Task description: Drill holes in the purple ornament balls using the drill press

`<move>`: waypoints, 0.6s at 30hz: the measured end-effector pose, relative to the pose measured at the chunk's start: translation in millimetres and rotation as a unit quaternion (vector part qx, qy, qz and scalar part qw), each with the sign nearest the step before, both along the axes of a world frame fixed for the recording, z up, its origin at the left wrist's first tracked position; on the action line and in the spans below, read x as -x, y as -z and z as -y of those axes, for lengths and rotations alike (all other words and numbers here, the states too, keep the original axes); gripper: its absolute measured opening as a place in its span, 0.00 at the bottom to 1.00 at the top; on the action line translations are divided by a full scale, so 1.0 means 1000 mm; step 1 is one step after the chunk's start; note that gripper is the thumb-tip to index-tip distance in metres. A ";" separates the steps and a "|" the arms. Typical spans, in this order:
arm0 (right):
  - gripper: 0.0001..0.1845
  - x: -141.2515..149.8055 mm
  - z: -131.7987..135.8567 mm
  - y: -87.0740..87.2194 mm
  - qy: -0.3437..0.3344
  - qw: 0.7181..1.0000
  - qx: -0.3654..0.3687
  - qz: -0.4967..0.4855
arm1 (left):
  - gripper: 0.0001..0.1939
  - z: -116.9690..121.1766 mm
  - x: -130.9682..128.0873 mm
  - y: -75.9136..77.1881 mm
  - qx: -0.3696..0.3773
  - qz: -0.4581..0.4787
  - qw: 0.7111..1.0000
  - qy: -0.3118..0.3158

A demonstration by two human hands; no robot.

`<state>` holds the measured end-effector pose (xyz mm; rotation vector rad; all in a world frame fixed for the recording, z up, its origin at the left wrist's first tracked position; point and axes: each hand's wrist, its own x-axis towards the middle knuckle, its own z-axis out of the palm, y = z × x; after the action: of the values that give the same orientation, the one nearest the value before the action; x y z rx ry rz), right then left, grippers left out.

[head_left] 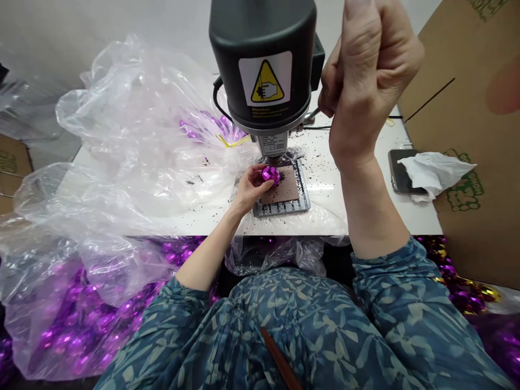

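A small dark bench drill press (pixel 264 65) stands on a white table (pixel 170 211), its spindle (pixel 275 159) pointing down at a metal base plate (pixel 298 203) with a brown pad on it. My left hand (pixel 249 187) pinches a shiny purple ball (pixel 270 174) and holds it on the pad right under the spindle. My right hand (pixel 365 76) is raised beside the machine's head, fingers curled tight round the thin metal feed lever (pixel 314 112).
Dark shavings are scattered over the table around the plate. A big clear plastic bag (pixel 134 141) lies at the left, with more purple balls (pixel 81 325) in bags below the table edge. A phone (pixel 400 173) under a crumpled tissue (pixel 434 170) and a cardboard box (pixel 467 135) sit at the right.
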<state>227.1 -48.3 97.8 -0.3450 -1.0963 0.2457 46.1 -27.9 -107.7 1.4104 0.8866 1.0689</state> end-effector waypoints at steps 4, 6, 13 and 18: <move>0.27 0.000 0.001 0.001 0.020 0.999 0.025 0.021 | 0.35 -0.002 0.001 -0.003 -0.024 -0.042 0.999 -0.004; 0.28 0.001 -0.002 0.002 0.038 0.999 0.010 0.023 | 0.34 -0.001 0.002 -0.007 -0.042 -0.084 0.996 0.000; 0.31 0.003 -0.010 0.004 0.110 0.993 0.022 0.037 | 0.27 0.012 -0.007 -0.009 -0.177 -0.170 0.969 -0.017; 0.33 0.003 -0.009 0.004 0.122 0.991 0.022 0.046 | 0.30 0.017 -0.014 0.006 -0.160 -0.130 0.978 -0.013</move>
<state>224.6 -39.2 94.3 -0.5297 -1.1290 0.0378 60.4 -44.8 -114.0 1.8435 0.9503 1.0978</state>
